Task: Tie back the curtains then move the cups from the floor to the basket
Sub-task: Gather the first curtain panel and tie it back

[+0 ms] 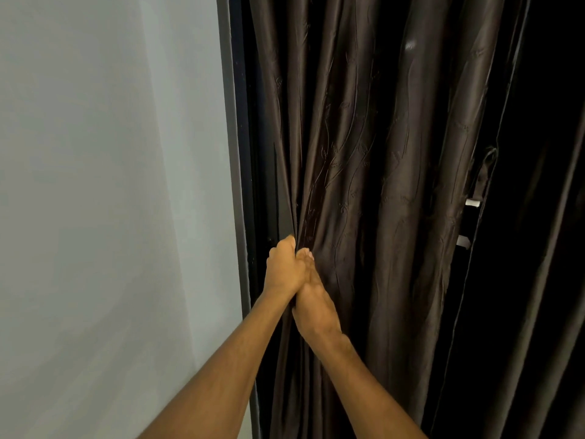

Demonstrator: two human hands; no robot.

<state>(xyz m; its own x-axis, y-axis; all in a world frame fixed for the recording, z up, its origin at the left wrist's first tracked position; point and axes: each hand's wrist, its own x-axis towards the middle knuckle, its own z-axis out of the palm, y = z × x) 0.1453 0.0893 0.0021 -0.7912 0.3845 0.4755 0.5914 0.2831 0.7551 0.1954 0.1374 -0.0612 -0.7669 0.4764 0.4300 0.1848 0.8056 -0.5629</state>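
A dark brown curtain [373,153] with an embossed wavy pattern hangs in long folds across the middle and right of the head view. My left hand [281,270] grips the curtain's left edge, fingers curled around the fabric. My right hand [313,299] presses against it just to the right, fingers also closed on the fabric next to the left hand. Both hands touch each other. A dark fabric tie-back loop [486,172] hangs at the right edge of this curtain panel. No cups or basket are in view.
A pale grey wall [110,185] fills the left side. A dark window frame [235,153] runs vertically between wall and curtain. A second, darker curtain panel [538,248] hangs at the far right. Two small white tabs [471,202] show near the tie-back.
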